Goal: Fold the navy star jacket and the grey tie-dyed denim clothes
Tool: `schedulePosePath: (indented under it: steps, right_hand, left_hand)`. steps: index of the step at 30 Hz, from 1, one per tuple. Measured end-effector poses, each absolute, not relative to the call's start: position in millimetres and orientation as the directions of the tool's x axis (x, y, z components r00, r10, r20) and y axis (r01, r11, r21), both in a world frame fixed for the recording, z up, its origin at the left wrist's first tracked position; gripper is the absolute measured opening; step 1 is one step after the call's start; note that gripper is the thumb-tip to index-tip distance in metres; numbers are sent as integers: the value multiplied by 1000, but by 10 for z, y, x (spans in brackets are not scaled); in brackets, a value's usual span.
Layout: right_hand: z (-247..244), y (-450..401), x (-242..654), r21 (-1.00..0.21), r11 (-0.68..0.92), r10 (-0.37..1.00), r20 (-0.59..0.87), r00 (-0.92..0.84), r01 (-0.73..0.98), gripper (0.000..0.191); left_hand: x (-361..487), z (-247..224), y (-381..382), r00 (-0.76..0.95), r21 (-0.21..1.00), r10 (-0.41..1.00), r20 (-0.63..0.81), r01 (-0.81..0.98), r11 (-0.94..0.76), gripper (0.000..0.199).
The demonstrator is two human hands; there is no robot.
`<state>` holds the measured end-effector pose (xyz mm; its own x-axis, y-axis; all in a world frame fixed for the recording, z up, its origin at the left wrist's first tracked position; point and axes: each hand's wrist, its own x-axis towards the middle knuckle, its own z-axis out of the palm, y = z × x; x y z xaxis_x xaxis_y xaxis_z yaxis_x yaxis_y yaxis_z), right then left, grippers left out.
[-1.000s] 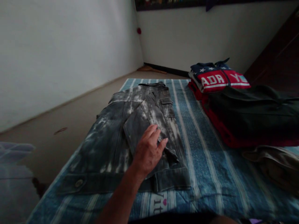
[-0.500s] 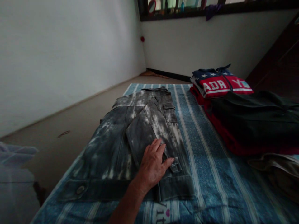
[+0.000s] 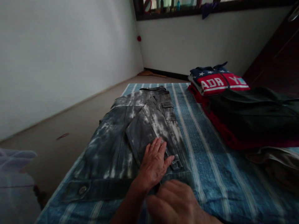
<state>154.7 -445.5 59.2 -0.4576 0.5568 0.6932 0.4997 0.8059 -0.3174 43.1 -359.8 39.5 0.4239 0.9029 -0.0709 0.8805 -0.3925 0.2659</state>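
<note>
A grey-black jacket [image 3: 112, 133] with pale tie-dye patches lies spread with its back up, the collar at the far end and the buttoned hem toward me. One sleeve [image 3: 140, 130] is folded in over the body, its cuff near the hem. My left hand [image 3: 154, 161] rests flat on that folded sleeve with its fingers stretched out, the thumb by the cuff button. Low in front, my right hand [image 3: 177, 202] hovers over or near the hem, blurred, fingers curled and their tips hidden.
Under the jacket is a blue striped bed cover [image 3: 193, 124]. To the right stand folded clothes: a red and navy top [image 3: 217, 81] with stars and letters, a dark green garment [image 3: 254, 115] on red cloth, and a brownish garment [image 3: 275, 161]. White sheer fabric [image 3: 16, 180] hangs at left.
My right hand has come into view from the lower right, near the hem. The left hand stays on the sleeve, almost unmoved. The view has shifted slightly.
</note>
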Motion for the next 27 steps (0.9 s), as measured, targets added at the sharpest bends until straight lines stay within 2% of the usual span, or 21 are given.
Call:
schedulePosePath:
  steps: [2,4,10,14,17,20,27]
  right_hand:
    - [570,-4355,1659,-377,745,610,719,-333,550,27]
    - [515,-4322,1750,-382,683,637,728,-252,623,22]
    - [146,-4419,1820,-233,589,684,654,-324,774,19]
    - [26,-4470,1829,-245,573,722,602,-341,782,24]
    - [10,-4455,1852,-262,584,735,571,-365,768,27]
    - [-7,-4418,1873,-261,589,736,564,-374,765,28]
    - [22,-4393,1882,-255,579,750,539,-383,775,27]
  left_hand:
    - [433,374,-3582,430,254,901,-63,880,-402,58]
    - [425,353,-3565,439,251,898,-41,874,-416,56]
    - [358,430,-3473,492,273,870,-24,841,-468,54]
    - [369,572,-3336,509,274,860,-45,834,-479,47]
    - [455,617,-3197,439,196,897,51,876,-440,43]
    - [585,573,-3061,399,106,912,97,907,-408,56]
    - [774,371,-2880,285,49,954,-89,958,-282,80]
